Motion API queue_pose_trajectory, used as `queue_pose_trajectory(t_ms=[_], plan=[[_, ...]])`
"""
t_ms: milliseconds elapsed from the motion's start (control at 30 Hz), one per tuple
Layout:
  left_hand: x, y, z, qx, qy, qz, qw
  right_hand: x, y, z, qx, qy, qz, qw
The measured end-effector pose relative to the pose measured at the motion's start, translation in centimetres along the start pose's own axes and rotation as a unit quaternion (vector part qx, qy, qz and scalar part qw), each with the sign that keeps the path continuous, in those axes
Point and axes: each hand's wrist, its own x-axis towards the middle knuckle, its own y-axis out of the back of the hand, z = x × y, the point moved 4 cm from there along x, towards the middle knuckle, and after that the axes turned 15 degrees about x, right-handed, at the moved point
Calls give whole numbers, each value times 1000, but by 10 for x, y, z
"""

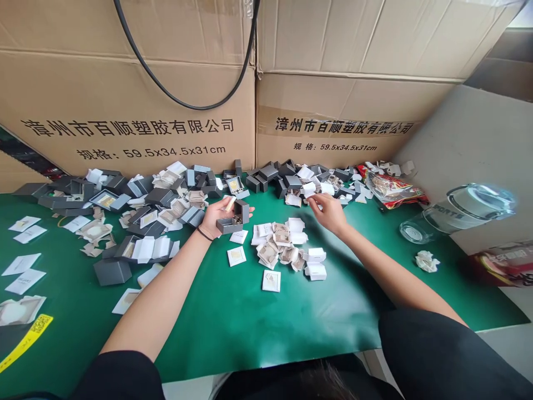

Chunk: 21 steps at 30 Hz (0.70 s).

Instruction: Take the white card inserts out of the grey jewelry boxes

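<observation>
While left hand [217, 215] grips box [230, 225], right hand [330, 213] half-curled, hold unclear, table edge [266, 355] open

1 head cam, fwd/down

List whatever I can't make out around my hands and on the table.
- Inside the open gray box in the left hand: head view, too small and shadowed.
- Whether the right hand touches the white pieces: head view, too small at the fingertips.
- Yellow strip: head view, end cut off by left edge.
</observation>
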Motion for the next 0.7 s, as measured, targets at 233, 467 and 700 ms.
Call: queue_pose_trajectory(t_ms=[233, 467, 700], plan=[[0, -31, -17, 7, 55, -11, 998, 5, -26, 30, -120, 23, -49, 991], [0, -28, -20, 2, 70, -1, 998, -14, -30, 20, -4, 48, -70, 996], [1, -39, -25, -5, 58, 33, 998, -3, -14, 37, -28, 1, 56, 998]])
